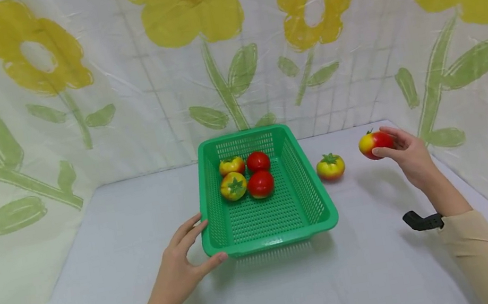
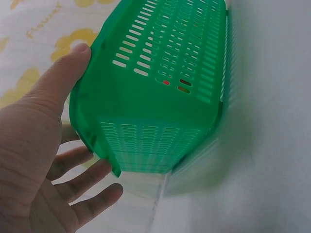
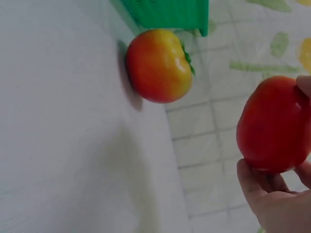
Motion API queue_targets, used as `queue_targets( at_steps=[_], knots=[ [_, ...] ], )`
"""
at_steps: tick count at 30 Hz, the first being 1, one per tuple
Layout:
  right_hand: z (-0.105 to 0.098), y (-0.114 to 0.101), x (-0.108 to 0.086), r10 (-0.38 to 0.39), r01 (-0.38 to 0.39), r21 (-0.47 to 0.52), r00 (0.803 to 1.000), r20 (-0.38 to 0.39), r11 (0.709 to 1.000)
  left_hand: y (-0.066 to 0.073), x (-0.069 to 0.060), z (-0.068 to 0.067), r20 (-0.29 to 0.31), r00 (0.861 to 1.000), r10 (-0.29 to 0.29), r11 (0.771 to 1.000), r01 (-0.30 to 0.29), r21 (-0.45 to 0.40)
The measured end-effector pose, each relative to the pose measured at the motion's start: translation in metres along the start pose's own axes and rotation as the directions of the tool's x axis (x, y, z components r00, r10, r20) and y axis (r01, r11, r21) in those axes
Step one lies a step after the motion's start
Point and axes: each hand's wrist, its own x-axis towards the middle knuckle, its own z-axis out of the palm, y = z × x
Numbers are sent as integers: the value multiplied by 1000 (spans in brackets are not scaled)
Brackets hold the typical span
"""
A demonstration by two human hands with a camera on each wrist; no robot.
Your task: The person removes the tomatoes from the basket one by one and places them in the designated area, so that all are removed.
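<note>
In the head view a green basket (image 1: 268, 240) holds several red and yellow tomatoes (image 1: 261, 184). My left hand (image 1: 181, 273) touches the basket's near left corner with spread fingers; in the left wrist view the thumb of that hand (image 2: 34, 131) lies at the rim of the basket (image 2: 141, 102). On the right, my right hand (image 1: 411, 156) grips a red and yellow tomato (image 1: 375, 144) above the table. The right wrist view shows this tomato (image 3: 274, 126) between thumb and fingers of the hand (image 3: 284, 208). Another tomato (image 1: 331, 166) rests on the table, right of the basket.
The white table (image 1: 287, 295) ends at the back against a hanging sheet (image 1: 125, 139) with painted yellow flowers, which also runs along both sides. A black wrist strap (image 1: 422, 221) is on the right wrist.
</note>
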Motion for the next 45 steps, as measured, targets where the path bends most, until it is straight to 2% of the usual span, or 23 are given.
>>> queue_targets(
  at_steps=[5,11,19,35,40,45],
  knots=[
    [-2,10,4,13,-11,-72,1000,17,997,-1,0,1,-4,1000,3,1000,-3,3],
    [-3,21,10,-12,19,-132,999,47,991,-1,-1,1,-5,1000,-2,1000,2,8],
    [-5,28,21,14,22,-290,992,123,957,0,0,0,-11,1000,1,1000,-1,20],
    [-11,37,36,51,15,-302,977,209,953,0,0,2,-3,1000,-5,999,5,35],
    [-9,43,39,46,57,-362,962,269,930,1,0,1,-1,1000,-10,1000,10,29],
    [-7,43,39,3,130,-396,948,318,909,1,0,1,-5,1000,-11,1000,11,27]
  ],
)
